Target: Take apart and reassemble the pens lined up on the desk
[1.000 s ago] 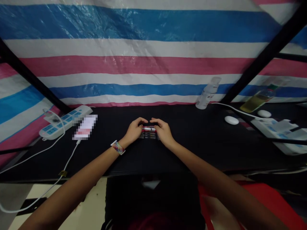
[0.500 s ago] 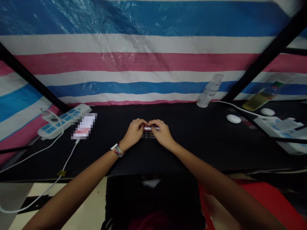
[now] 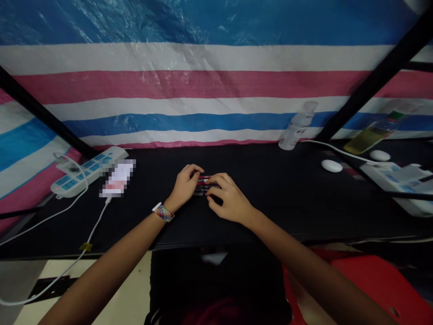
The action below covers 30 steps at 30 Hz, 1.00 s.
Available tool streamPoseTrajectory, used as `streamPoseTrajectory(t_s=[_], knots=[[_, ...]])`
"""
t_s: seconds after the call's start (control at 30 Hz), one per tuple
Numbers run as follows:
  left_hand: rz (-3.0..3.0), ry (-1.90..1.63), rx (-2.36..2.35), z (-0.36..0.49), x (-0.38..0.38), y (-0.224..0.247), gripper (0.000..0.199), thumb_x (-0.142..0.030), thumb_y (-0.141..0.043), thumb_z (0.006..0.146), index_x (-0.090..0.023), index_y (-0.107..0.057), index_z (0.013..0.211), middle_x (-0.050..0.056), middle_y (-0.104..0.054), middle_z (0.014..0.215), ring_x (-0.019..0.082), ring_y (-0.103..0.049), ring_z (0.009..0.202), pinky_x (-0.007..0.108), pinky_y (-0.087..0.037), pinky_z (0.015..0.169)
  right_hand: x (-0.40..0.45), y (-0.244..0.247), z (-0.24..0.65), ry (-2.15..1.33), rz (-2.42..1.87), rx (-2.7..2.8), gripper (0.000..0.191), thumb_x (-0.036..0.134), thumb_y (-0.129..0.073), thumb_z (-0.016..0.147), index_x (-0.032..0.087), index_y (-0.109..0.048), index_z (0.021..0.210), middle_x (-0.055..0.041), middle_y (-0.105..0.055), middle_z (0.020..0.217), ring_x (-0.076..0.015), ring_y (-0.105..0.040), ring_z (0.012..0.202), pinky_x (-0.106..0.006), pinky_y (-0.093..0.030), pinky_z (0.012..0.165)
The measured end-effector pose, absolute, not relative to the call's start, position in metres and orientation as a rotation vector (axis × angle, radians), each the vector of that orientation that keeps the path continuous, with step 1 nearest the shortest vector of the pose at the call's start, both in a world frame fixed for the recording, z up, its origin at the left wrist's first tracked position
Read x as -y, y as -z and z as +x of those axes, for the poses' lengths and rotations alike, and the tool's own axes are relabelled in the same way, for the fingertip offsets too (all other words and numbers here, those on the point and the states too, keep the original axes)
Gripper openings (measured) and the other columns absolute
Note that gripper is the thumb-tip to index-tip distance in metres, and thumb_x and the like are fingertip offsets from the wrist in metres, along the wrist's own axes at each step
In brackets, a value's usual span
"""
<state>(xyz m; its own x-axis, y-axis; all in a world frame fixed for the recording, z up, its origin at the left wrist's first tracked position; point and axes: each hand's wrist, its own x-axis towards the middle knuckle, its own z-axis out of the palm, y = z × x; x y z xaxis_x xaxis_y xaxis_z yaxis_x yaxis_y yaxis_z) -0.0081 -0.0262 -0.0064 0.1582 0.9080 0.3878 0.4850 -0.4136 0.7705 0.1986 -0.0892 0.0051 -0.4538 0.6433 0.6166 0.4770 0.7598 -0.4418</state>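
Observation:
Several slim pens or sticks (image 3: 203, 183), some red and some dark, lie side by side on the black table between my hands. My left hand (image 3: 185, 185) is at their left ends, fingers bent and touching them; whether it grips one is hidden. My right hand (image 3: 228, 196) arches over their right ends, with thumb and fingers apart and nothing visibly held. Its fingertips partly cover the pens.
On the left are a power strip (image 3: 89, 171) and a blurred phone (image 3: 118, 178) with a white cable. To the right stand a clear bottle (image 3: 297, 126), white oval objects (image 3: 332, 166), a tilted bottle (image 3: 370, 135) and another power strip (image 3: 402, 180).
My right hand has moved toward the table's front edge and opened its fingers. My left hand has shifted slightly left. More of the pens shows between them.

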Motion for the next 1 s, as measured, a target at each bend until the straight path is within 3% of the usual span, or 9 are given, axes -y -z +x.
streamPoseTrajectory(t_s=[0.37, 0.57, 0.8, 1.0], knots=[[1.953, -1.226, -1.311, -0.008, 0.029, 0.004, 0.019, -0.023, -0.054, 0.1, -0.023, -0.073, 0.099, 0.006, -0.07, 0.101, 0.025, -0.068, 0.096, 0.04, -0.053, 0.09, 0.092, 0.001, 0.206, -0.246, -0.842, 2.202, 0.009, 0.018, -0.079, 0.089, 0.026, -0.077, 0.093, -0.0133, -0.073, 0.133, -0.0383, -0.059, 0.135, -0.063, -0.054, 0.107], [2.035, -1.265, -1.254, -0.007, 0.036, -0.008, 0.02, -0.03, -0.054, 0.105, -0.023, -0.072, 0.098, 0.006, -0.07, 0.099, 0.025, -0.067, 0.096, 0.039, -0.051, 0.089, 0.091, -0.003, 0.207, -0.293, -0.744, 2.25, 0.009, 0.019, -0.077, 0.092, 0.027, -0.075, 0.091, -0.0103, -0.075, 0.129, -0.0349, -0.063, 0.131, -0.06, -0.052, 0.11], [2.224, -1.17, -1.158, -0.005, 0.045, -0.018, 0.026, -0.039, -0.055, 0.109, -0.025, -0.072, 0.096, 0.005, -0.077, 0.097, 0.026, -0.067, 0.094, 0.043, -0.049, 0.097, 0.068, -0.012, 0.214, -0.367, -0.938, 1.989, 0.012, 0.025, -0.065, 0.103, 0.027, -0.076, 0.099, -0.0064, -0.076, 0.095, -0.0268, -0.07, 0.092, -0.044, -0.056, 0.088], [2.145, -1.292, -1.166, -0.004, 0.023, -0.02, 0.016, -0.036, -0.066, 0.104, -0.025, -0.078, 0.103, 0.006, -0.08, 0.105, 0.027, -0.073, 0.103, 0.043, -0.055, 0.099, 0.023, -0.023, 0.226, -0.527, -1.119, 1.775, 0.015, 0.041, -0.077, 0.095, 0.027, -0.08, 0.09, -0.0035, -0.075, 0.084, -0.0216, -0.064, 0.073, -0.038, -0.054, 0.075]])
